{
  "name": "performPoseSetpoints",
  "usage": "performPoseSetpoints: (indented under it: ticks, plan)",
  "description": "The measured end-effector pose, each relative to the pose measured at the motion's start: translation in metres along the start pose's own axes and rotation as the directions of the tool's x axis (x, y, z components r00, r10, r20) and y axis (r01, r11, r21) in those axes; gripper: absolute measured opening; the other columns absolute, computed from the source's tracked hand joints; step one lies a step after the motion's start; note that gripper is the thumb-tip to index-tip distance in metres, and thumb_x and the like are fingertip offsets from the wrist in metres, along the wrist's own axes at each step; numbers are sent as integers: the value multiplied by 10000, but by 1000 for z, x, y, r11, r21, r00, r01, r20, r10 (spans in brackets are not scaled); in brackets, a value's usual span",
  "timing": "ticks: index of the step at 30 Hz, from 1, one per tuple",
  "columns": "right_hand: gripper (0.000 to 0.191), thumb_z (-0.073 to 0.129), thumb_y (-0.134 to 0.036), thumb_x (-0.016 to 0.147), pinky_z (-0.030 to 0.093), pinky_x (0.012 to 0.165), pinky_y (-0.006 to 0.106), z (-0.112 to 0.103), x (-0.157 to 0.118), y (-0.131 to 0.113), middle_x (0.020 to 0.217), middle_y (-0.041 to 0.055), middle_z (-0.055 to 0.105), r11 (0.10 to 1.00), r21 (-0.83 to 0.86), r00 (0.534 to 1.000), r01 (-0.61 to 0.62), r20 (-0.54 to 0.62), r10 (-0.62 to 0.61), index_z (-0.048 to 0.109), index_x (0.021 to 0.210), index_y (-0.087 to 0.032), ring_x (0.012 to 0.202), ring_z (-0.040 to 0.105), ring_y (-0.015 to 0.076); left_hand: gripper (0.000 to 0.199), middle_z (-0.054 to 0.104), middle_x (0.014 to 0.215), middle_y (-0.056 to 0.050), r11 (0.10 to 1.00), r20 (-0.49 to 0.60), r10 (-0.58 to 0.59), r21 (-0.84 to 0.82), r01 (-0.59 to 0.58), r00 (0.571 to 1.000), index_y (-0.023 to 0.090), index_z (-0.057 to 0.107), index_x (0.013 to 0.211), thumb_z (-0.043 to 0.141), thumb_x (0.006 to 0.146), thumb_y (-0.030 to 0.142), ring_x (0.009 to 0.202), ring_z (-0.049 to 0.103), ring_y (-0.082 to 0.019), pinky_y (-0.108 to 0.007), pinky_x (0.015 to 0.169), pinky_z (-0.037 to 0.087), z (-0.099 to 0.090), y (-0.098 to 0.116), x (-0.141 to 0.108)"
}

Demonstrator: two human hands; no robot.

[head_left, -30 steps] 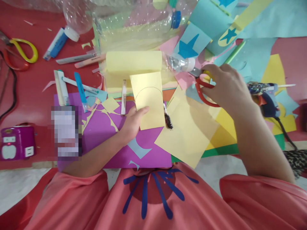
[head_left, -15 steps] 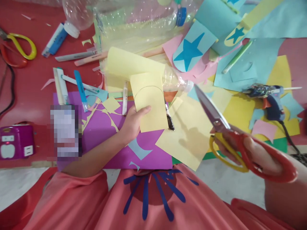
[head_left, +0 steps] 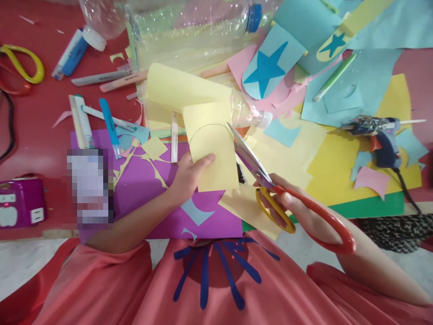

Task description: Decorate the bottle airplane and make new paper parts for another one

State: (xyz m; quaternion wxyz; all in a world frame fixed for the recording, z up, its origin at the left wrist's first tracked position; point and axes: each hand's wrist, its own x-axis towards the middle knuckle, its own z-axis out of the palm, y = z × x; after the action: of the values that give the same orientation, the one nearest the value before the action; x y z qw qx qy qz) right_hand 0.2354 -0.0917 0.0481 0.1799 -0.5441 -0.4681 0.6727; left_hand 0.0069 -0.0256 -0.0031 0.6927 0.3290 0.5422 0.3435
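A pale yellow paper piece (head_left: 216, 144) with a curved pencil line near its top is pinched in my left hand (head_left: 189, 176), thumb on top and the other fingers hidden behind. My right hand (head_left: 304, 207) grips scissors (head_left: 259, 174) with one red and one yellow handle, fingers through the loops. Their tips touch or nearly touch the paper's right edge, close to where the curved line ends. Behind the blades lies a black pen (head_left: 240, 171), partly covered. Under both hands are a purple sheet (head_left: 152, 221) and a larger pale yellow sheet (head_left: 250, 205).
A glue gun (head_left: 382, 140) rests at right on yellow and blue paper. Clear plastic bottles (head_left: 189, 27) and a blue star cutout (head_left: 265, 70) stand at the back. Markers (head_left: 110, 126), a phone (head_left: 89, 187), another pair of scissors (head_left: 25, 63) and a purple power socket (head_left: 22, 203) are at left.
My right hand has brought the scissors leftward from the right side up to the paper's edge, and the blades look more closed. My left hand still holds the paper in nearly the same place.
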Motion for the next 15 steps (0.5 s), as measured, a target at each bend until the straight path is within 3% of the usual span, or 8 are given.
performPoseSetpoints:
  ticks: [5,15]
  plan:
    - [482,407,-712,880,372,383,253,6,9,-1,577,-32,487,995,101,999,-10,39,6,487,887,-237,445,437,113,553,771,950,-61,999,27,38,8,-38,999,185,631,1223,727,755,463,897,736,-267,-316,716,606,-1,-1,-1]
    - [493,370,-726,889,352,402,249,10,11,-6,561,-54,457,992,123,998,-12,57,5,430,849,-239,434,417,100,413,764,958,-69,999,7,48,25,-48,999,180,690,1014,703,753,500,953,719,-280,-326,752,599,2,-3,0]
